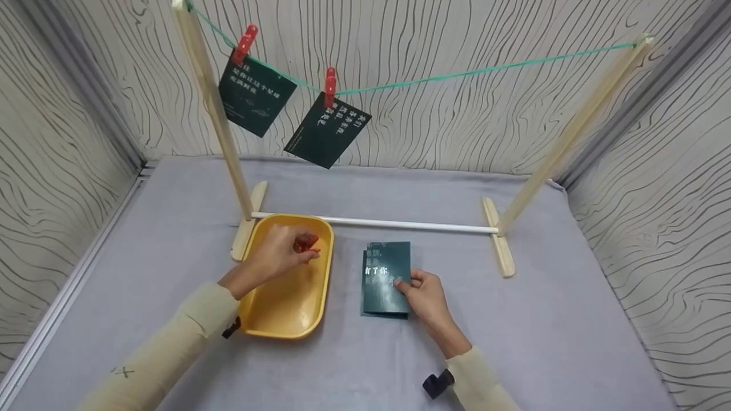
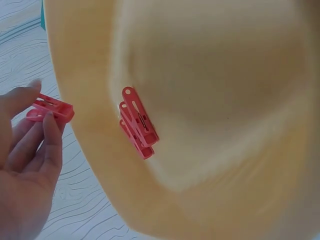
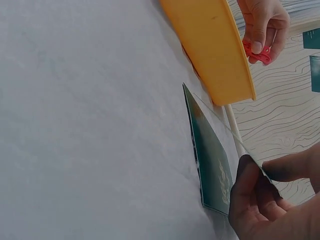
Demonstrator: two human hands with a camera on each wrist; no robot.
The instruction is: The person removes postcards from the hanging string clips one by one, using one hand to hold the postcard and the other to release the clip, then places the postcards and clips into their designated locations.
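Here, left hand (image 1: pixel 274 254): narrow grip pinches a red clip (image 2: pixel 52 108) above the yellow tray (image 1: pixel 282 317), more clips (image 2: pixel 137 122) lying inside | right hand (image 1: pixel 427 298): narrow grip pinches a green card (image 1: pixel 388 291) by its edge, tilted over another card (image 3: pixel 209 155) on the surface (image 1: pixel 354 371).

Vivid red clips (image 2: pixel 138 121) pop against a golden-yellow basin (image 1: pixel 285 311) | white lettering brightens dark-green cards (image 1: pixel 257 97) | a turquoise line (image 1: pixel 485 71) contrasts with white walls (image 1: pixel 428 28) patterned in wavy dark lines | posts (image 1: pixel 571 140) show pale wood, the rod (image 1: pixel 400 224) white | the cloth (image 1: pixel 571 319) is plain lavender-grey | sleeves (image 1: pixel 171 348) are cream, one bearing a dark X
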